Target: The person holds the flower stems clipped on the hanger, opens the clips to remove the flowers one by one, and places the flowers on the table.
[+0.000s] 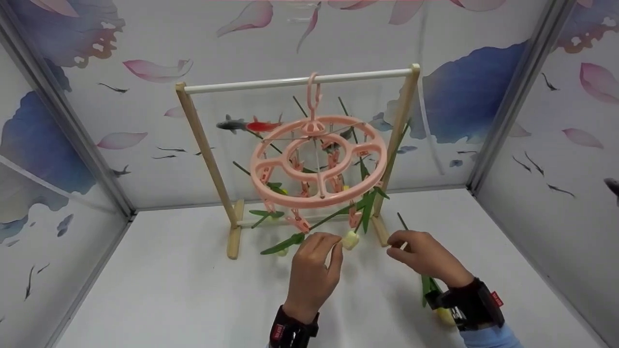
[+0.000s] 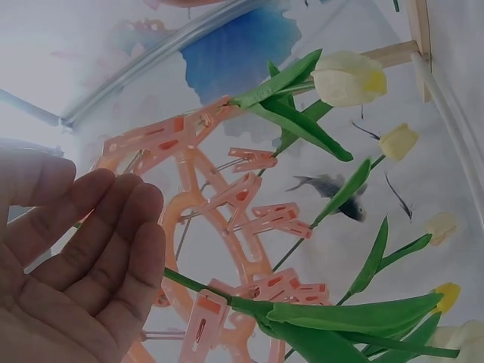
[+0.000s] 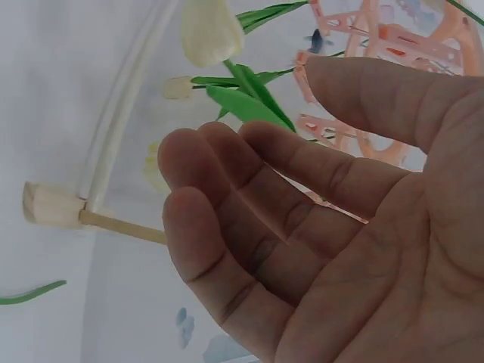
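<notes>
A wooden stand [image 1: 205,154] rises from the white table [image 1: 193,290], its posts joined by a smooth white rail [image 1: 290,83] from which a round pink hanger [image 1: 309,199] hangs by its hook. Flowers dangle head-down from the clips [image 1: 355,217] around and inside the ring; near clips and green leaves [image 1: 283,245] hang in front of the farther ones, and the ring itself covers part of what lies behind. A yellow tulip [image 1: 445,316] lies on the table at the right, partly hidden by the right wrist's black strap [image 1: 476,307]. Petals and fish are printed on the surrounding wall panels [image 1: 193,43]. The left hand [image 1: 314,270] is raised below the hanger, its grip relaxed and holding nothing, fingertips just beside a pale tulip [image 1: 350,240] on the near side; whether they touch it cannot be told. The right hand [image 1: 428,253] hovers farther right, thumb apart from loosely bent fingers, its grip likewise bare. The hanger looks like glossy plastic, its outer and inner rings joined by spokes; the pale blooms are rounded and matte, the leaves long and pointed.
</notes>
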{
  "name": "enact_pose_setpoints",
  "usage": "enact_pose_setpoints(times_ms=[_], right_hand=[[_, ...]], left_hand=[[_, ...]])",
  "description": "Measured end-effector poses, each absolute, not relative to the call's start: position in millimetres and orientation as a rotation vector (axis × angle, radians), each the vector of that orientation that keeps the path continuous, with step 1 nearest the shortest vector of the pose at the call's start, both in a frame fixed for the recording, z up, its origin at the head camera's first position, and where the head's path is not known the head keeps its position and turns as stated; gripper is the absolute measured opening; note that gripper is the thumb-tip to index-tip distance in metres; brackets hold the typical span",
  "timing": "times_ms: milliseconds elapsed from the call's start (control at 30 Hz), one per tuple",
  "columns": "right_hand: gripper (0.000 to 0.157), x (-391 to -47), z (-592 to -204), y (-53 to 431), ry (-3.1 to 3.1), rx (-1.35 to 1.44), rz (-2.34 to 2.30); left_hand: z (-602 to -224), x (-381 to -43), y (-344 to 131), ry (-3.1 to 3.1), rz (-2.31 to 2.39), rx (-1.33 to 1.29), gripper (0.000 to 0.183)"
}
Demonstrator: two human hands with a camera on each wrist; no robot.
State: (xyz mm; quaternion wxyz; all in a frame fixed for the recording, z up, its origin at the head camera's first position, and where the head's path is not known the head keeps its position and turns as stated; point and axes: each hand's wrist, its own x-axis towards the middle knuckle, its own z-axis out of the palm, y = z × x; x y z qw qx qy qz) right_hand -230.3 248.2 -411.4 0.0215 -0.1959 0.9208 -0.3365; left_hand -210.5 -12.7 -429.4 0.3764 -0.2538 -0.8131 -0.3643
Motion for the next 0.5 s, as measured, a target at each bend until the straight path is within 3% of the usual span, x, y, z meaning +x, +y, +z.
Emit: enact_pose_setpoints(times_ms=[233,500], right_hand=[[0.022,-218,-405,238,2.865,-0.662,-1.181],[0.018,-208,-411,220,2.911,-0.706,-1.375]], left_hand=[[-426,-211,-20,-2.001,-0.976,-0.603,0.008],[-427,-215,-26,-1.898,-1.009,-0.503,0.023]])
